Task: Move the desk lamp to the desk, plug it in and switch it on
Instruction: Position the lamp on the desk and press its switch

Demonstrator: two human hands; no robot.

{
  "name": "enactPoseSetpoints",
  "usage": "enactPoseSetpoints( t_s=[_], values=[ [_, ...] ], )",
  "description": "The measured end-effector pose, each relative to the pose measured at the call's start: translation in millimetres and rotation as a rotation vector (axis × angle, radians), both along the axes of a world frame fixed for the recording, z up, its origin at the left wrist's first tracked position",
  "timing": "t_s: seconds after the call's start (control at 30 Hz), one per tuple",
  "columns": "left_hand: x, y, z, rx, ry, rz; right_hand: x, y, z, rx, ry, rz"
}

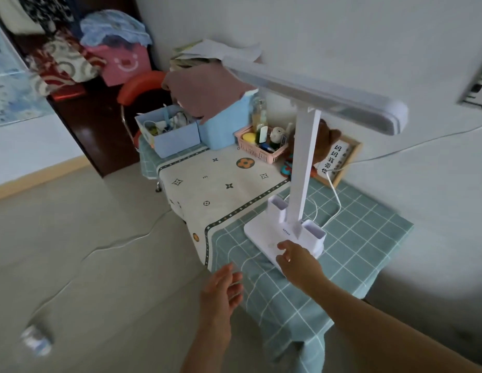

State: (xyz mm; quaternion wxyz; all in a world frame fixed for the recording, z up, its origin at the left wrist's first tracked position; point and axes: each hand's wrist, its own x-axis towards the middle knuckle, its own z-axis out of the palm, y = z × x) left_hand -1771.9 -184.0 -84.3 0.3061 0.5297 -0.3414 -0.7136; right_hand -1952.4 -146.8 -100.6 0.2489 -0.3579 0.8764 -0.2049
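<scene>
The white desk lamp (301, 168) stands on the green checked tablecloth (363, 232), its pole straight up. My right hand (296, 258) rests on its base, fingers curled and holding nothing. My left hand (221, 289) hangs farther off, fingers spread.

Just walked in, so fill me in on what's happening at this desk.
A person is setting up a white desk lamp on the desk, which has a green checked cloth. The lamp already stands upright there, and a white cord runs from behind its base toward the wall. The right hand reaches onto the front of the base, fingers on its flat surface. The left hand hovers open at the desk edge, holding nothing. The lamp head does not look lit.
</scene>
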Motion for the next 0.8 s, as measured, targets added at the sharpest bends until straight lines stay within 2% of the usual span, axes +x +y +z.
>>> enactPoseSetpoints(
  t_s=[0.2, 0.3, 0.5, 0.8],
  values=[
    [19.8, 8.2, -34.8, 0.004, 0.023, 0.017, 3.3, -1.6, -17.0, 0.101, 0.425, 0.252],
    [26.3, 17.6, -54.8, 0.043, 0.053, 0.013, 4.9, 0.8, -32.4, 0.138, 0.546, 0.307],
    [43.2, 30.0, -87.3, 0.052, 0.083, -0.019, 7.2, 1.7, -47.3, 0.143, 0.633, 0.333],
    [49.9, 57.1, -104.6, -0.012, 0.139, -0.024, 6.9, -1.4, -51.3, 0.118, 0.677, 0.347]
  ],
)
